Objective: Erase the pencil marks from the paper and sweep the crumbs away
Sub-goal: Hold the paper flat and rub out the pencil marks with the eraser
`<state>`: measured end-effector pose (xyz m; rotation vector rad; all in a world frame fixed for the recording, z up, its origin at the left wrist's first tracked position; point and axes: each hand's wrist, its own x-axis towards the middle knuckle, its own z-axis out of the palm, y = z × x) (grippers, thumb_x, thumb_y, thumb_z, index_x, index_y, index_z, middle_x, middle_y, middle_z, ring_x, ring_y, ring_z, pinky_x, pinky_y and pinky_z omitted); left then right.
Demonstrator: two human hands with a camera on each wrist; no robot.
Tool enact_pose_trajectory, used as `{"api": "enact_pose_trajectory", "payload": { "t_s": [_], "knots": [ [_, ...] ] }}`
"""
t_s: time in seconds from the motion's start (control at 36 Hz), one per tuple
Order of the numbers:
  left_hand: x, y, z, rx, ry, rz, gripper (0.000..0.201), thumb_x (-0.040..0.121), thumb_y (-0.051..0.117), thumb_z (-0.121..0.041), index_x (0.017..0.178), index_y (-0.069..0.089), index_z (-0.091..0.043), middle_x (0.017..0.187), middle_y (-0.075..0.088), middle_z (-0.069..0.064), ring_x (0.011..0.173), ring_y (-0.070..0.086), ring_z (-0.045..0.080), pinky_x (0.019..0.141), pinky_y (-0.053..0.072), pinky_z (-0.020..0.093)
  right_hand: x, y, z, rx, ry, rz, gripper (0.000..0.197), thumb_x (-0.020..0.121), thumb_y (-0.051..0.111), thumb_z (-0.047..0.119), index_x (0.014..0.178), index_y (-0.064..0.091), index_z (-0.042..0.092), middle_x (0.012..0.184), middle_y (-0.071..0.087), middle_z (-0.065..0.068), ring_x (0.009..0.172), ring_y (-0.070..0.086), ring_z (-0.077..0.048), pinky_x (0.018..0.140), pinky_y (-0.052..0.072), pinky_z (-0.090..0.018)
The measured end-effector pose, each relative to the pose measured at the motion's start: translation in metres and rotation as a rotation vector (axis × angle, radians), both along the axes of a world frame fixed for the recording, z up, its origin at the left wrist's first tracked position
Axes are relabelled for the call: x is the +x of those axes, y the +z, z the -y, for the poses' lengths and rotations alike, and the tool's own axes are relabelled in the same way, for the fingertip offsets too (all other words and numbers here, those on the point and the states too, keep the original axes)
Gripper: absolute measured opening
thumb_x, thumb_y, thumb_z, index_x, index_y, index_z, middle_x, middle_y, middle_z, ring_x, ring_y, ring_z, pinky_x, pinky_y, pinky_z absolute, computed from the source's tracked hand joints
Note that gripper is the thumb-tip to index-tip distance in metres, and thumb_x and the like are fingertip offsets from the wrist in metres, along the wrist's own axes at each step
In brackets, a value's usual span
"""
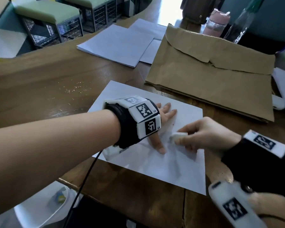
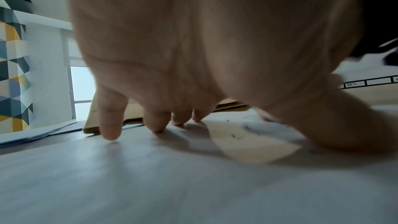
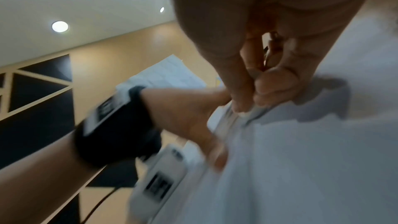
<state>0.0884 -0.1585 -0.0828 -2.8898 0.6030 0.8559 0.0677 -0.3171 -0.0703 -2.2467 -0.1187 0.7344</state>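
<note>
A white sheet of paper [image 1: 156, 163] lies on the wooden table [image 1: 39, 89] in front of me. My left hand [image 1: 161, 122] rests flat on it with fingers spread, and the fingertips [image 2: 109, 132] press the sheet down. My right hand [image 1: 202, 134] pinches a white eraser [image 1: 178, 136] against the paper, just right of the left thumb. The wrist view of the right hand [image 3: 247, 98] shows the eraser [image 3: 245, 113] between thumb and fingers, touching the sheet. A few dark crumbs [image 2: 233, 135] lie on the paper near the left thumb.
A brown envelope [image 1: 209, 76] lies behind the sheet at the right. A stack of white papers [image 1: 120, 43] sits at the back. Pale shavings [image 1: 76, 88] are scattered on the table left of the sheet. A pink bottle [image 1: 217, 22] and a glass bottle [image 1: 243, 22] stand far right.
</note>
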Motion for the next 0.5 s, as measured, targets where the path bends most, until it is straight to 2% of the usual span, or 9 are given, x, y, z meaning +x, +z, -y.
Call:
{"api": "enact_pose_trajectory", "payload": {
  "t_s": [0.08, 0.14, 0.22, 0.28, 0.33, 0.42, 0.5],
  "knots": [
    [-0.002, 0.0, -0.002, -0.019, 0.013, 0.005, 0.133, 0.062, 0.071, -0.064, 0.147, -0.021, -0.02, 0.157, -0.022, -0.002, 0.147, -0.01, 0.023, 0.117, 0.003, 0.046, 0.024, 0.004, 0.0, 0.014, -0.16, 0.07, 0.017, 0.073, 0.079, 0.019, 0.081, 0.073, 0.005, 0.049, 0.06, -0.001, 0.047, 0.051, -0.012, 0.047, 0.045, -0.018],
    [-0.005, 0.001, -0.001, -0.034, 0.023, 0.009, 0.132, 0.064, 0.072, -0.062, 0.148, -0.02, -0.019, 0.157, -0.022, -0.002, 0.147, -0.011, 0.022, 0.117, 0.002, 0.046, 0.029, 0.001, -0.001, 0.052, -0.21, 0.104, 0.016, 0.074, 0.078, 0.017, 0.079, 0.072, 0.003, 0.045, 0.059, 0.001, 0.042, 0.05, -0.01, 0.046, 0.044, -0.018],
    [-0.007, 0.0, 0.001, -0.025, 0.024, 0.027, 0.131, 0.065, 0.071, -0.062, 0.148, -0.021, -0.017, 0.157, -0.022, 0.0, 0.147, -0.012, 0.023, 0.117, 0.002, 0.045, 0.011, -0.007, -0.009, 0.026, -0.106, 0.13, 0.013, 0.076, 0.075, 0.018, 0.068, 0.07, 0.01, 0.04, 0.058, 0.002, 0.036, 0.048, -0.007, 0.045, 0.044, -0.019],
    [-0.006, -0.001, 0.0, -0.025, 0.019, 0.03, 0.133, 0.064, 0.07, -0.065, 0.147, -0.022, -0.017, 0.157, -0.023, 0.0, 0.147, -0.013, 0.023, 0.117, 0.002, 0.045, -0.006, -0.01, -0.015, 0.03, -0.018, 0.093, 0.014, 0.075, 0.076, 0.023, 0.069, 0.07, 0.012, 0.043, 0.06, 0.0, 0.038, 0.05, -0.008, 0.048, 0.044, -0.022],
    [-0.006, -0.002, -0.001, -0.024, 0.015, 0.023, 0.132, 0.065, 0.069, -0.065, 0.147, -0.022, -0.017, 0.157, -0.024, 0.0, 0.146, -0.013, 0.022, 0.117, 0.002, 0.045, -0.006, -0.009, -0.015, 0.038, -0.014, 0.052, 0.014, 0.073, 0.078, 0.024, 0.071, 0.071, 0.012, 0.043, 0.059, 0.0, 0.04, 0.05, -0.009, 0.048, 0.043, -0.024],
    [-0.005, -0.001, -0.003, -0.031, 0.009, 0.015, 0.132, 0.064, 0.07, -0.064, 0.147, -0.022, -0.018, 0.157, -0.023, -0.001, 0.146, -0.013, 0.022, 0.117, 0.002, 0.045, 0.016, -0.003, -0.009, 0.057, -0.163, 0.085, 0.014, 0.072, 0.079, 0.017, 0.064, 0.071, 0.009, 0.039, 0.056, 0.002, 0.037, 0.047, -0.008, 0.047, 0.044, -0.023],
    [-0.005, 0.0, -0.003, -0.051, 0.019, 0.009, 0.131, 0.065, 0.071, -0.063, 0.147, -0.021, -0.019, 0.157, -0.023, -0.001, 0.146, -0.013, 0.022, 0.117, 0.001, 0.045, 0.027, -0.005, -0.007, 0.078, -0.251, 0.149, 0.014, 0.072, 0.078, 0.015, 0.063, 0.07, 0.007, 0.038, 0.055, 0.002, 0.039, 0.047, -0.011, 0.052, 0.045, -0.027]
  ]
}}
